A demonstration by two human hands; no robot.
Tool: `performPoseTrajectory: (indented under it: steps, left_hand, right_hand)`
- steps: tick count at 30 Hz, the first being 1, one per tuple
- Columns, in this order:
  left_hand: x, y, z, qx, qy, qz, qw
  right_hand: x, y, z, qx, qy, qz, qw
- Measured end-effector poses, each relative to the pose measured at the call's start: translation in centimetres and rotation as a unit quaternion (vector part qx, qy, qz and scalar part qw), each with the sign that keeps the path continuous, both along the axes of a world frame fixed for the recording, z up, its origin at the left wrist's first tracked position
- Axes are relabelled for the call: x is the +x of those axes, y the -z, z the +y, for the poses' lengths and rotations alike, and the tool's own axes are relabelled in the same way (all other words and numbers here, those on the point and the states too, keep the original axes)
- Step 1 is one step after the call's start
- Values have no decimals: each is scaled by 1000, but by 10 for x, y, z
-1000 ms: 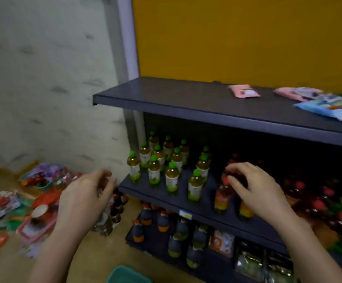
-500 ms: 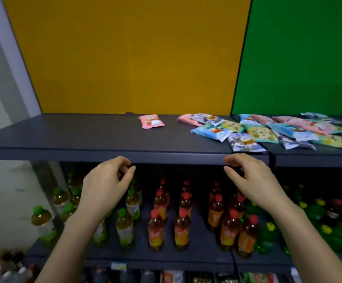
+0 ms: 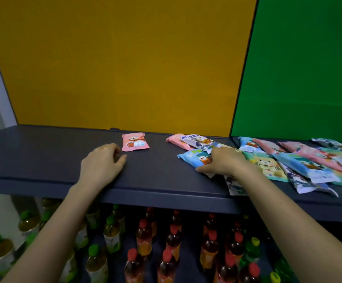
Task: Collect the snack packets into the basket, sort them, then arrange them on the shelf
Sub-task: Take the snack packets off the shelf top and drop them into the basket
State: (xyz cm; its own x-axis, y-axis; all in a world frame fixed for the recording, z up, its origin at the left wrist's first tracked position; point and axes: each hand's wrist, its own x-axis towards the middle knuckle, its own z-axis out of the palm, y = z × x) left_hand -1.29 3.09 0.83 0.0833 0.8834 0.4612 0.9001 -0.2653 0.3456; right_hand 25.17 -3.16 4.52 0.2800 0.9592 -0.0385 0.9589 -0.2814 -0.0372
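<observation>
Snack packets [image 3: 268, 166] lie flat in an overlapping heap on the right part of the dark top shelf [image 3: 43, 156], spreading from about the middle out to the right border of the view. Most of them have their long axis on a diagonal, far end to the left and near end to the right. One patterned packet [image 3: 234, 185] under the right forearm sticks out past the shelf's front edge. A single pink packet [image 3: 135, 142] lies apart from the heap, close to the back of the shelf, its printed face up and its longer side running roughly front to back with a slight tilt. Bare shelf lies between it and the heap, and a wide bare stretch runs from it to the shelf's left end. The left hand [image 3: 101, 165] rests on the shelf just beside the pink packet's near left corner, fingers loosely curled and holding nothing. The right hand [image 3: 225, 162] lies on the heap's left end and grips a blue packet [image 3: 193, 159], fingers over its top and thumb along its near edge; that packet's long axis runs mostly left to right. Behind the shelf stand a yellow panel [image 3: 125, 68] and a green panel [image 3: 299, 78]. Capped bottles [image 3: 143, 233] crowd the shelf below.
</observation>
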Motion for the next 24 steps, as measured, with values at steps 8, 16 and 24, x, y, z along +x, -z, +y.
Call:
performPoseTrajectory:
  steps: [8,16,24]
  left_hand:
    - [16,-9,77,-133,-28,-9,991]
    - [52,-7,137,-224,-51,-119,966]
    - [26,-3,132,-227,81,-362,901]
  right_hand:
    - [-8,-6,20,-49,9,125,991]
    - [-19,11,39,100,-19,178,979]
    - [-22,10,40,187,-1,282,941]
